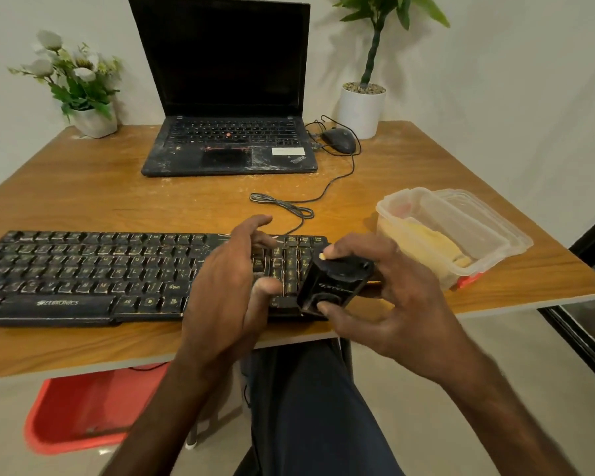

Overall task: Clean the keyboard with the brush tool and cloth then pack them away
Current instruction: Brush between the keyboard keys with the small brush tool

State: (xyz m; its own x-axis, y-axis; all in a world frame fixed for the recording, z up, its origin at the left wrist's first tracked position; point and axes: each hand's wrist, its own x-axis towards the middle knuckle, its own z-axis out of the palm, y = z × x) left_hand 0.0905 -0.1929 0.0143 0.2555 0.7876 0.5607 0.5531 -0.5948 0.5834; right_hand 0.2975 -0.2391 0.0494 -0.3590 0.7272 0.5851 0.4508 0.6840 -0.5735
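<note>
Right hand [392, 304] pinches the black boxy plastic brush tool [334, 283], thumb on its near end, index fingertip on its far top edge. The tool is tilted over the right end of the keyboard. Left hand [227, 290] is just beside it, fingers loosely spread, gripping nothing. The flat black plastic keyboard [83, 273], keys scuffed and dusty, lies along the near edge of the wood-grain table [117, 201]. To the right, a clear rectangular plastic container [488, 231] holds the crumpled yellow cloth [430, 242]. Farther back, an open black laptop [231, 132] with a smeared palm rest, then a glossy black mouse [339, 140].
</note>
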